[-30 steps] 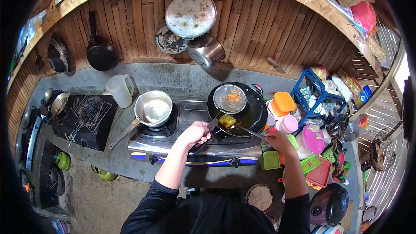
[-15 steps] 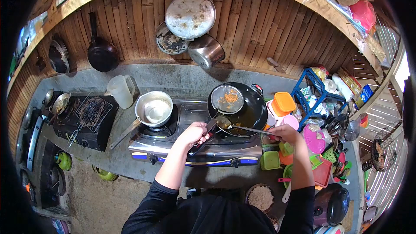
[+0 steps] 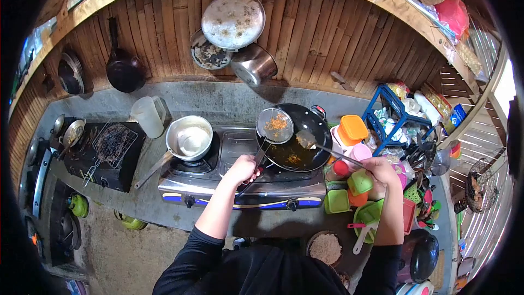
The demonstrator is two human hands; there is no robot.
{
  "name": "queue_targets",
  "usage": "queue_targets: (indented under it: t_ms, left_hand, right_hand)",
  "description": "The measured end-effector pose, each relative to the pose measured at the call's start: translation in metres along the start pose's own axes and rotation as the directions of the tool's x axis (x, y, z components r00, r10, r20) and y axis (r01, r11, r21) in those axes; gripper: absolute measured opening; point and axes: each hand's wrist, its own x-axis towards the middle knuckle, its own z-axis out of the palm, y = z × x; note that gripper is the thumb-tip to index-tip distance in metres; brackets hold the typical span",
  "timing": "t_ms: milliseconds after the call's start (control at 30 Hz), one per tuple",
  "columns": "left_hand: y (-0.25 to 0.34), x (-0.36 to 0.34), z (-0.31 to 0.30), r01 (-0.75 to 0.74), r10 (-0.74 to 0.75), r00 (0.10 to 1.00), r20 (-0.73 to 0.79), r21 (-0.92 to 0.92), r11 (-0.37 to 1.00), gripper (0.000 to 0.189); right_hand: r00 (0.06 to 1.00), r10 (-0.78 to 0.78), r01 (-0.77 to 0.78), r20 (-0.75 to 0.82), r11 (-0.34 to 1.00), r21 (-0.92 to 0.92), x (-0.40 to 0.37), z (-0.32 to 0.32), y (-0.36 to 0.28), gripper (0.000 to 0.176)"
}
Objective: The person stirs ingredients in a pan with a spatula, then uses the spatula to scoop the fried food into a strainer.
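Observation:
My left hand [image 3: 243, 170] is closed round the handle of a round mesh strainer [image 3: 271, 136]. Orange-brown fried bits [image 3: 277, 123] lie in the mesh, which is over the left side of a black wok [image 3: 319, 128]. Dark oil [image 3: 278, 155] covers the wok's bottom, and more browned bits [image 3: 293, 159] float in it near the front. My right hand [image 3: 380, 169] grips the end of a long-handled metal spatula [image 3: 333, 152]. The spatula's head is above the right part of the wok, apart from the strainer.
A two-burner stove [image 3: 240, 194] carries the wok and a saucepan [image 3: 189, 138] whose handle points front-left. Plastic tubs [image 3: 338, 201] and an orange container [image 3: 353, 129] crowd the right side, by a blue rack [image 3: 401, 106]. A plastic jug [image 3: 147, 117] stands behind the saucepan.
The spatula's head has moved right and up, away from the strainer's handle side. My right hand has shifted right with it. The strainer stays over the wok's left side.

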Motion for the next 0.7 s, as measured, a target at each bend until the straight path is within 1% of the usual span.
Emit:
queue_targets:
  t_ms: [33,67,133,167,200,233,267,333,367,400,467,500,567,600,667,700]
  left_hand:
    - [-0.001,0.001,0.002,0.004,-0.004,1.000,0.000,0.037,0.999,0.016]
    - [-0.003,0.003,0.004,0.002,-0.002,1.000,0.004,0.039,0.999,0.016]
    - [-0.003,0.004,0.009,0.009,-0.010,1.000,0.027,0.038,0.999,0.015]
    - [-0.003,0.004,0.011,0.007,-0.008,1.000,0.030,0.040,0.999,0.015]
    - [-0.001,0.002,0.015,0.009,-0.010,0.999,0.052,0.015,1.000,0.014]
    - [0.001,0.001,0.018,0.013,-0.012,0.997,0.073,-0.010,1.000,0.013]
    - [0.001,0.000,0.021,0.012,-0.011,0.997,0.075,-0.008,1.000,0.013]
    - [0.000,-0.001,0.026,0.031,-0.022,0.994,0.103,-0.083,0.996,0.013]
    - [0.001,-0.002,0.027,0.049,-0.036,0.991,0.128,-0.099,0.994,0.013]
    - [0.002,-0.002,0.028,0.046,-0.033,0.992,0.126,-0.100,0.994,0.013]
    - [0.002,-0.004,0.030,0.051,-0.031,0.987,0.159,-0.120,0.992,0.014]
    - [0.001,-0.004,0.029,0.045,-0.026,0.988,0.153,-0.122,0.991,0.013]
    - [0.000,-0.004,0.029,0.046,-0.026,0.988,0.149,-0.132,0.990,0.013]
    - [0.000,-0.004,0.028,0.050,-0.029,0.989,0.148,-0.141,0.989,0.012]
    - [0.002,-0.006,0.028,0.046,-0.031,0.991,0.130,-0.111,0.993,0.012]
    - [0.003,-0.006,0.028,0.041,-0.032,0.993,0.115,-0.079,0.996,0.012]
  right_hand:
    - [0.999,-0.018,0.017,-0.047,1.000,-0.014,-0.005,0.000,-0.005,0.015]
    - [0.999,-0.017,0.017,-0.051,1.000,-0.013,-0.006,0.003,-0.007,0.015]
    - [0.980,-0.129,0.112,-0.150,0.987,-0.116,-0.009,0.010,-0.010,0.014]
    - [0.980,-0.129,0.112,-0.154,0.987,-0.115,-0.004,0.014,-0.004,0.014]
    - [0.908,-0.379,0.330,-0.180,0.910,-0.250,0.007,0.021,0.007,0.014]
    - [0.778,-0.605,0.513,-0.169,0.767,-0.385,0.007,0.029,0.005,0.015]
    - [0.777,-0.605,0.512,-0.172,0.768,-0.385,0.003,0.037,0.002,0.015]
    - [0.715,-0.637,0.432,-0.288,0.727,-0.534,-0.021,0.060,-0.025,0.019]
    - [0.618,-0.740,0.483,-0.267,0.625,-0.614,-0.019,0.063,-0.020,0.021]
    - [0.616,-0.742,0.485,-0.266,0.623,-0.614,-0.019,0.069,-0.016,0.021]
    - [0.698,-0.627,0.289,-0.346,0.688,-0.665,-0.022,0.080,-0.006,0.023]
    - [0.697,-0.629,0.291,-0.344,0.687,-0.666,-0.022,0.082,-0.001,0.023]
    - [0.630,-0.701,0.347,-0.336,0.640,-0.686,-0.023,0.084,0.008,0.024]
    - [0.630,-0.701,0.348,-0.334,0.639,-0.686,-0.028,0.085,0.007,0.024]
    - [0.748,-0.585,0.268,-0.314,0.699,-0.663,-0.038,0.088,0.005,0.019]
    - [0.747,-0.585,0.268,-0.317,0.700,-0.662,-0.038,0.090,0.011,0.019]
